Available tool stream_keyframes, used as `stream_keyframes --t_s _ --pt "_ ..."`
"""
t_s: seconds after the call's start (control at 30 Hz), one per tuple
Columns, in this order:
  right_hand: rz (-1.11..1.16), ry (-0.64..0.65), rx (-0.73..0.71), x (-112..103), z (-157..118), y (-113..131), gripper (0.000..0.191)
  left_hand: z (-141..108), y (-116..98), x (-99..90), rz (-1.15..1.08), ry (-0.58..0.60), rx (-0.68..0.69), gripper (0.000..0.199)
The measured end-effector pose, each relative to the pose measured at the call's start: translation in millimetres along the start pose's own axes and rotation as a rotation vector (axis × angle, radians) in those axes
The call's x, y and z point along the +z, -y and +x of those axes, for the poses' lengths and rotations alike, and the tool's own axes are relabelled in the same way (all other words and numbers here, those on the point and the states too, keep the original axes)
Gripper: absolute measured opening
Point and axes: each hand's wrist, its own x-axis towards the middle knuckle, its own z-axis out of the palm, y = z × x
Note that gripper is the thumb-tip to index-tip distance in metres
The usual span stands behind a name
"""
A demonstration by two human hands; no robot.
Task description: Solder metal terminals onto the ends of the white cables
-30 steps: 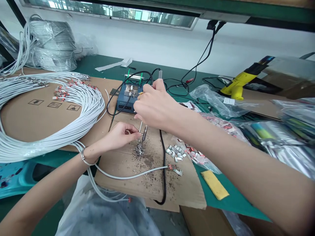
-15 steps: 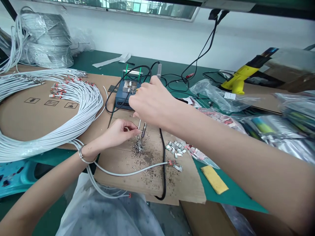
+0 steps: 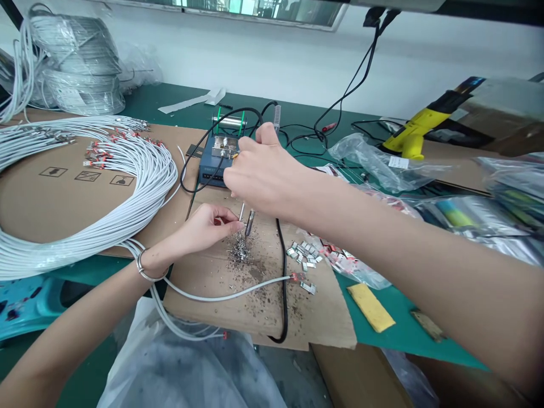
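Note:
My right hand (image 3: 259,170) is closed around a soldering iron. Its metal barrel (image 3: 250,222) points down below my fist; the handle is hidden by my hand. A thin pale rod (image 3: 242,211) runs beside the barrel, and my left hand (image 3: 215,226) pinches its lower end between thumb and fingers. Just under both lies a heap of small metallic scraps (image 3: 240,251) on a brown cardboard sheet (image 3: 204,314). A grey cable (image 3: 238,297) passes from beneath my left wrist to a red-and-metal connector end (image 3: 297,276).
Small metal connector shells (image 3: 305,255) lie to the right, near a yellow sponge (image 3: 371,307). A blue box (image 3: 212,170) and a solder spool (image 3: 229,122) stand behind my hands. Bundled grey cables (image 3: 144,209) fill the left. A black cord (image 3: 283,283) crosses the cardboard.
My hands stay almost in place, with the right one shifted very slightly. The view has moved a little, and a brown piece now shows beside my right forearm.

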Motion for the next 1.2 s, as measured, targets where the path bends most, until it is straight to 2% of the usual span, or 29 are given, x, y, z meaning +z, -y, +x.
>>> stream_keyframes --t_s 0.17,0.3,0.77,1.2 --pt "0.030 -0.008 0.036 2.9 1.4 0.5 0.025 0.5 1.1 2.2 -0.024 -0.018 -0.011 0.024" --pt "0.054 -0.056 0.032 4.8 0.8 -0.1 0.022 0.2 2.0 2.5 -0.046 -0.032 -0.011 0.025" --pt "0.093 -0.078 0.033 10.0 0.3 -1.4 0.018 1.6 3.5 2.4 -0.080 -0.023 -0.017 0.025" --pt "0.088 -0.033 0.038 5.2 0.3 -0.5 0.020 1.2 5.8 5.5 -0.128 -0.066 -0.034 0.021"
